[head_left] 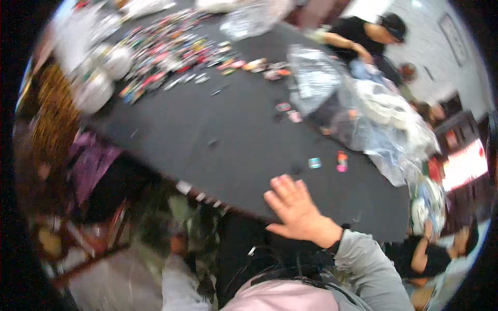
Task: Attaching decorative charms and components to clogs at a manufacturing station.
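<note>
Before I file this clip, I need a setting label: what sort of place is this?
Probably a small workshop or sorting room: a dark table bears many small colourful pieces, clear plastic bags lie on it, and other people are nearby.

Indoor scene, apparently a small workshop or packing room. A broad dark table (223, 119) serves as a shared work surface. Toward its far left edge spreads a heap of small multicoloured pieces (171, 46), with bulging white bags (96, 90) at the left corner. Clear plastic bags (316, 80) crowd the right edge. Along that side are a person in a black top (355, 33) and another dark-clad person (428, 256).
</note>
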### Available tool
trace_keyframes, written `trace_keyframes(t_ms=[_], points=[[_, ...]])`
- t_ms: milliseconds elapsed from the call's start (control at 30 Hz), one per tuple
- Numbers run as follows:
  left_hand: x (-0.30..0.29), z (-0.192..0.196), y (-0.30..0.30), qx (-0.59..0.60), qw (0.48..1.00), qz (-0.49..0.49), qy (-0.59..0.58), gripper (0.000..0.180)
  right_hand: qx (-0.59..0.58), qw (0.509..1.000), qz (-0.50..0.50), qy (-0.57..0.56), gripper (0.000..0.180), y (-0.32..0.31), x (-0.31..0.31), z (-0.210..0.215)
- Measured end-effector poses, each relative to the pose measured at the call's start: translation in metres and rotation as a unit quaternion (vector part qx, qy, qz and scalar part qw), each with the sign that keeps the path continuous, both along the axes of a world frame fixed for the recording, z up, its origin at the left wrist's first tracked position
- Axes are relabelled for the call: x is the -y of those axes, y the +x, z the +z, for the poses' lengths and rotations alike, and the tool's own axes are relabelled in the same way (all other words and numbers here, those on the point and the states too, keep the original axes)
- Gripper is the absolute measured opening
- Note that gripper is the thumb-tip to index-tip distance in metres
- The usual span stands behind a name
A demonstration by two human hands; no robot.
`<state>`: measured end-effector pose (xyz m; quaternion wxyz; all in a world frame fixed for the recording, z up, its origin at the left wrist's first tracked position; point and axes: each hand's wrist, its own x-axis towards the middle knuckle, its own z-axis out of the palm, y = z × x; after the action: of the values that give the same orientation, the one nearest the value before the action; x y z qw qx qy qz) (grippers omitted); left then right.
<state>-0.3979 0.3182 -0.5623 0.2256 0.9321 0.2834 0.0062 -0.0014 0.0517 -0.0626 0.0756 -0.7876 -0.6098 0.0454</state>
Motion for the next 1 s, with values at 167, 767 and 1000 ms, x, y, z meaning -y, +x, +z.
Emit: trace_keyframes(t_ms=[167,767,1000], points=[[0.023,-0.019,0.14,-0.259,0.952,0.128,-0.097,0.031,0.007,0.999,-0.014,-0.028,0.089,0.013,0.015,-0.013],[0.013,-0.009,0.186,-0.141,0.968,0.018,-0.206,0.028,-0.027,0.999,-0.026,-0.033,0.088,0.002,0.006,-0.016],[0.009,0.056,0.177,-0.071,0.967,0.088,-0.227,0.028,-0.027,0.999,-0.021,-0.034,0.084,0.002,0.01,-0.009]])
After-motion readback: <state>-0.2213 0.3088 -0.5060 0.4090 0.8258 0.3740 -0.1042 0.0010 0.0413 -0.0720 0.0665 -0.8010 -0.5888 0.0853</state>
